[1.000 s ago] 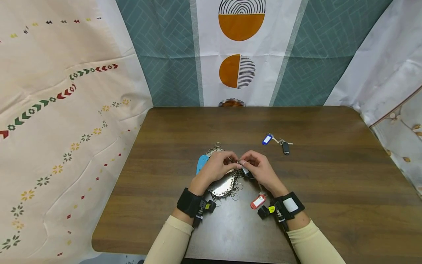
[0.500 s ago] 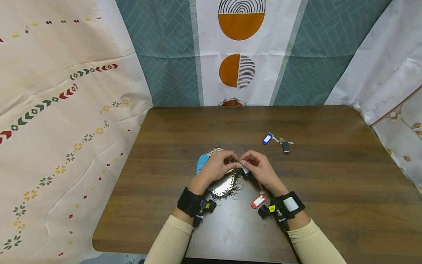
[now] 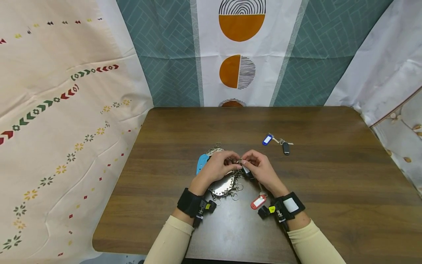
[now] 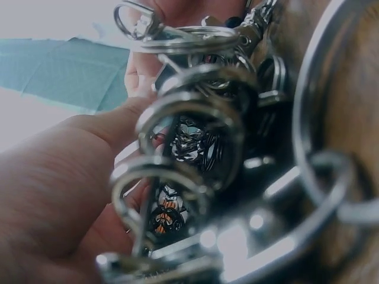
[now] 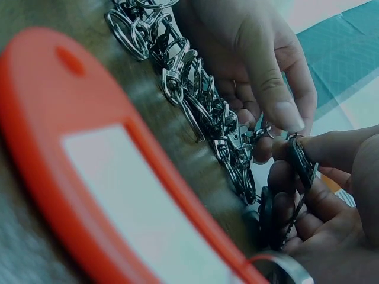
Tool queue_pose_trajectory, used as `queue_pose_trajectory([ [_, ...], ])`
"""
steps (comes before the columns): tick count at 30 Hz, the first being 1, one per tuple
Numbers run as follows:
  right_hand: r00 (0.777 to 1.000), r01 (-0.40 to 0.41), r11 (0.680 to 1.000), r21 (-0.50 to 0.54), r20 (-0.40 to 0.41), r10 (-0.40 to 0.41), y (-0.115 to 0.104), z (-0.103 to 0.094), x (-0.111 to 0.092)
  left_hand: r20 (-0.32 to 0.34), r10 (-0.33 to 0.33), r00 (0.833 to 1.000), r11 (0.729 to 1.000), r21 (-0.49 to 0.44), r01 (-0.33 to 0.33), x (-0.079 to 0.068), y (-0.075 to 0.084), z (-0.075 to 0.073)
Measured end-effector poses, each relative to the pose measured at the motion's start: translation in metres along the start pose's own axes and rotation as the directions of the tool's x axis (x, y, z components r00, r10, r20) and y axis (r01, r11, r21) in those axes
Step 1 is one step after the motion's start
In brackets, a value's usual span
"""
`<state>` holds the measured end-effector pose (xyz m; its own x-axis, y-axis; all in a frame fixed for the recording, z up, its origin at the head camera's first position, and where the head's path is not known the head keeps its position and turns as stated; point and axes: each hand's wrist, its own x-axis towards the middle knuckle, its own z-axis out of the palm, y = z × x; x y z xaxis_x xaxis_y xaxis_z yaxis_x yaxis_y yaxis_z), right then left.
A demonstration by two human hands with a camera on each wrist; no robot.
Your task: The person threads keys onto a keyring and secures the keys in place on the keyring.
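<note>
A shiny rounded metal plate (image 3: 222, 186), edged with swivel clasps and rings (image 5: 201, 100), lies on the table under my left hand (image 3: 219, 167). That hand's thumb and fingers pinch a small swivel clasp (image 5: 260, 135) at the plate's right side. Close beside it, my right hand (image 3: 258, 168) pinches a key ring (image 5: 301, 158). A key with a notched edge (image 5: 294, 220) and a black key tag with a white label (image 3: 246, 171) hang at the right fingers. Below the right palm lies a red key tag (image 3: 258, 202) with a white label.
A blue tag (image 3: 202, 162) shows at the plate's left. Farther back on the brown wooden table (image 3: 316, 154) lie a blue key tag (image 3: 267, 139) and a black key tag (image 3: 285, 148) with keys. Printed cloths (image 3: 171, 55) hang behind the table.
Both hands keep their places over the plate. Their fingertips have shifted slightly, with a little more metal showing between them now. The tags on the table have not moved.
</note>
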<state>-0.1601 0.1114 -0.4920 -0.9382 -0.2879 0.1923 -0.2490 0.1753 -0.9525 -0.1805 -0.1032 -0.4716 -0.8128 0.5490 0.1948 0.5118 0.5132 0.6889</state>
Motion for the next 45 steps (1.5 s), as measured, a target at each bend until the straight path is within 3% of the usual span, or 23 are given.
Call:
queue_pose_trajectory([
  [22, 1.000, 0.013, 0.999, -0.047, 0.029, -0.012, -0.001, 0.001, -0.001, -0.008, -0.024, 1.000, 1.000, 0.009, 0.024, -0.002, -0.001, 0.001],
  [31, 0.998, 0.044, 0.998, -0.041, 0.055, -0.041, -0.031, 0.003, -0.006, -0.004, -0.022, 1.000, 1.000, -0.001, 0.022, -0.002, -0.002, 0.000],
  [45, 0.998, 0.034, 0.999, -0.035, 0.062, -0.032, -0.036, 0.003, -0.007, -0.006, -0.023, 1.000, 1.000, -0.012, 0.023, -0.002, -0.002, 0.000],
])
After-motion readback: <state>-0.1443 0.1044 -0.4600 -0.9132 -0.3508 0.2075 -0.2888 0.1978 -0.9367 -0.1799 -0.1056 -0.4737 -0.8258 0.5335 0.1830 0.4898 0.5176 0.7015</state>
